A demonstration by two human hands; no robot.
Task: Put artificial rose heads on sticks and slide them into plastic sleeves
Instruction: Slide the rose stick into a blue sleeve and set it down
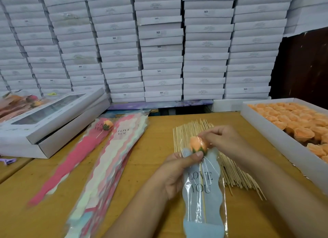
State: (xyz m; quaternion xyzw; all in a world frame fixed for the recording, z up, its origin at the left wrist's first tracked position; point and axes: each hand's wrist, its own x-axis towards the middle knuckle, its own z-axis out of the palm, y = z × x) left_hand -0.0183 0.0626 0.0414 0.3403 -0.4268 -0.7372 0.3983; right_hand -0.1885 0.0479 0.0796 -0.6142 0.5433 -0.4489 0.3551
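Observation:
My left hand [177, 172] grips a pale blue plastic sleeve [202, 207] printed "LOVE YOU", thumb pressed near its mouth. An orange rose head [197, 143] on a thin stick sits at the sleeve's top, the stick running down inside the clear film. My right hand [225, 142] pinches the top of the rose and the sleeve's edge. A bundle of wooden sticks [230, 170] lies on the table under both hands. A finished rose in a pink sleeve [74, 159] rests to the left.
A white box of orange rose heads [291, 120] stands at the right. A fan of empty coloured sleeves [110, 175] covers the left centre of the wooden table [156, 142]. Flat white boxes [53, 124] lie far left; a wall of stacked boxes [159, 42] rises behind.

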